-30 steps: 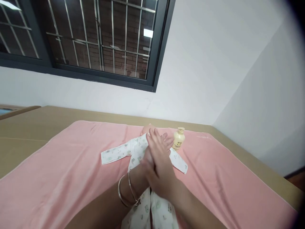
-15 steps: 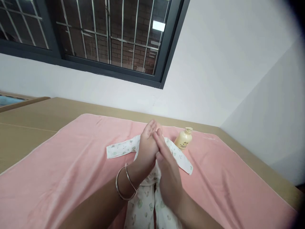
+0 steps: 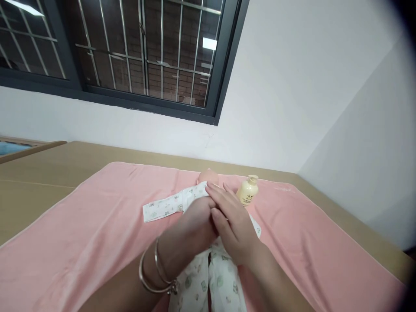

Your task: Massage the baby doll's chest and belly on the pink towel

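My left hand [image 3: 199,219], with bangles on its wrist, lies palm to palm with my right hand [image 3: 235,221]. The right fingers stretch flat across the left hand and partly hide its fingers. Nothing shows between the palms. Under both hands, white printed baby clothes [image 3: 165,207], a long-sleeved top and trousers, lie spread out, their middle covered by my hands. At the collar end a rounded, skin-toned head [image 3: 208,175], like a doll's, is partly visible. Just beyond my right hand stands a pale yellow pump bottle [image 3: 248,190].
A pink blanket [image 3: 107,208] is spread over a wooden surface [image 3: 94,151], with some folds. Behind it rises a white wall [image 3: 266,108] with a dark-framed, barred window [image 3: 146,102]. A wooden edge with something blue [image 3: 13,147] is at the far left.
My hands have turned against each other: from upright pressed palms, the right hand has rolled over the left. More of the head now shows. The view has tilted slightly.
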The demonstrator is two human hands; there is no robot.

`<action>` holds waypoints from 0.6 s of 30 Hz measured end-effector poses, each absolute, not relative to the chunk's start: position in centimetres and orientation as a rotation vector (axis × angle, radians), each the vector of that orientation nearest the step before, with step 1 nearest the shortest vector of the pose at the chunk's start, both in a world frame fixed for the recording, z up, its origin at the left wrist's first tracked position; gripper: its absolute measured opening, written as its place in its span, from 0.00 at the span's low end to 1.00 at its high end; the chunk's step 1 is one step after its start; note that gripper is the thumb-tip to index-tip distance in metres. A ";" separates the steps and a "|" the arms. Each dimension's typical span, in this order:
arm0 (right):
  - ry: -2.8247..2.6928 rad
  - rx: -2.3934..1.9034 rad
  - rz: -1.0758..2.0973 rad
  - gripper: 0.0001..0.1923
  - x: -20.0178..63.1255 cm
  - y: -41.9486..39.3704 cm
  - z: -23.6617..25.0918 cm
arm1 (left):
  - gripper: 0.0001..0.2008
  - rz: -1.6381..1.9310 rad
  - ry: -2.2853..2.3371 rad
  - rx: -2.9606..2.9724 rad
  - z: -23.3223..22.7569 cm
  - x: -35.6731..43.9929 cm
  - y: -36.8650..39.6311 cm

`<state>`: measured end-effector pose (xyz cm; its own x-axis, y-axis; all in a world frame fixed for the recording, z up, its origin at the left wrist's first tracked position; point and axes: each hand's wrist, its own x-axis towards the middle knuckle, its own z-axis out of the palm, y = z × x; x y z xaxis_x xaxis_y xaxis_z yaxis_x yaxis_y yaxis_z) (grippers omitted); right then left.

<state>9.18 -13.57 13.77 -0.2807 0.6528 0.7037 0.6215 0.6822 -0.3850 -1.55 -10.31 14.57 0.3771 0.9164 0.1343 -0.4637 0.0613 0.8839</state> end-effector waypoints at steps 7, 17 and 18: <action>-2.094 -1.265 0.188 0.27 8.7 -9.1 9.8 | 0.15 1.265 0.635 0.501 16.1 -5.5 -4.6; -2.034 -1.644 0.150 0.27 10.9 -4.1 4.8 | 0.09 1.408 0.979 1.160 7.0 -1.6 0.3; -1.982 -1.735 0.136 0.30 10.7 -4.3 4.7 | 0.09 1.417 1.011 1.221 5.7 -1.1 0.5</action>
<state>10.70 -4.31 4.74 -0.0644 0.9520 0.2993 0.9022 0.1837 -0.3903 -1.15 0.53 5.74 -0.0233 0.9833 0.1802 -0.1493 -0.1817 0.9720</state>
